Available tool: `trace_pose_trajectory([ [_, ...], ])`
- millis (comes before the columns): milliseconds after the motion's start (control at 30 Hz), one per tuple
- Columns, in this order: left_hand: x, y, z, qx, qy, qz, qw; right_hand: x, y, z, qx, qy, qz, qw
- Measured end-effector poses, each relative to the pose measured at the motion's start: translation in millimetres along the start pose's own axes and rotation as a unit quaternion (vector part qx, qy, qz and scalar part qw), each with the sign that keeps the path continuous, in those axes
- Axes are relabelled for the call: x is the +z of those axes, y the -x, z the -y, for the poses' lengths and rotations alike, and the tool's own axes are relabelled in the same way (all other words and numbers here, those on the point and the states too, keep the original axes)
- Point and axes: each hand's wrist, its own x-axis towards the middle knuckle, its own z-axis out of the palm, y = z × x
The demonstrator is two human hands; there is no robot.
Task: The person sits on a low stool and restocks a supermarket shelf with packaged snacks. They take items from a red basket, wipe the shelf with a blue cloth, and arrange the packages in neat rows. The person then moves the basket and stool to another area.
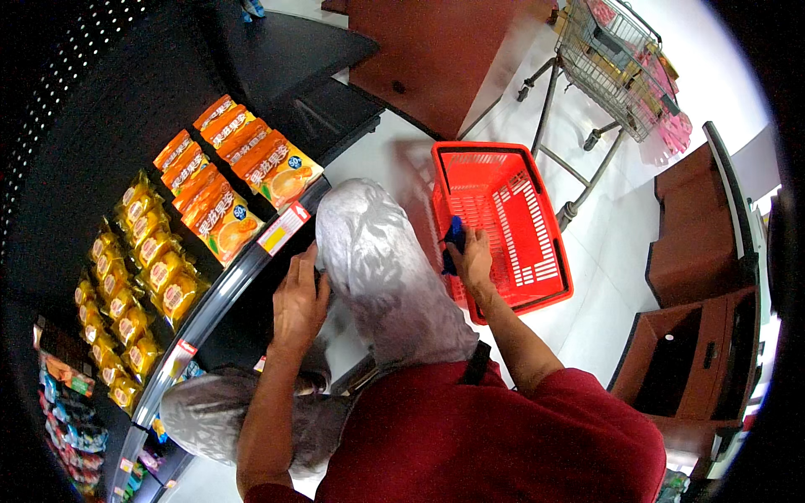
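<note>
My right hand [475,258] grips a dark blue item [454,242] at the near left side of a red plastic shopping basket [566,276]. The fingers cover part of the item, so its exact kind is unclear. The visible basket floor is slotted plastic. Beside my bent knee, my left hand [299,308] is close to the front edge of a black display shelf [217,308]. Its thumb stands apart from the fingers, and nothing shows in its grasp. Orange fruit-snack pouches [220,220] stand in rows on that shelf, past my left hand.
Yellow wrapped cakes [173,292] line the shelf to the left, with a price tag [284,229] on its rail. A wire shopping cart [607,63] holding goods stands beyond the basket. Brown wooden cabinets [685,358] are at the right, and another brown panel [421,56] rises ahead.
</note>
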Motion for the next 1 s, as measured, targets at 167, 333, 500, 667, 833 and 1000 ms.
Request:
trace_pose_trajectory([
  [167, -1.5, -0.3, -3.2, 0.0, 0.005, 0.006, 1.0, -2.1, 2.2, -3.7, -0.07, -0.033, -0.033, 0.996],
  [333, -4.7, -0.8, -8.2, -0.001, -0.007, 0.009, 1.0, -22.8, 5.2, 18.6, -0.095, -0.072, -0.01, 0.993],
  [500, -2.0, 2.2, -5.0, -0.003, -0.009, 0.015, 1.0, -23.5, -1.5, 10.3, -0.026, -0.048, -0.029, 0.998],
  [667, 4.3, 6.1, -2.8, -0.021, -0.001, 0.029, 0.999, 8.8, 0.8, -9.8, 0.044, 0.034, 0.097, 0.994],
  [833, 9.8, 9.4, -6.8, -0.043, 0.003, 0.066, 0.997, 31.6, -6.7, -26.9, 0.131, 0.057, 0.16, 0.977],
  [1000, 9.6, 10.5, -11.0, -0.034, -0.004, 0.069, 0.997, 25.0, 9.4, -35.0, 0.117, 0.063, 0.175, 0.976],
])
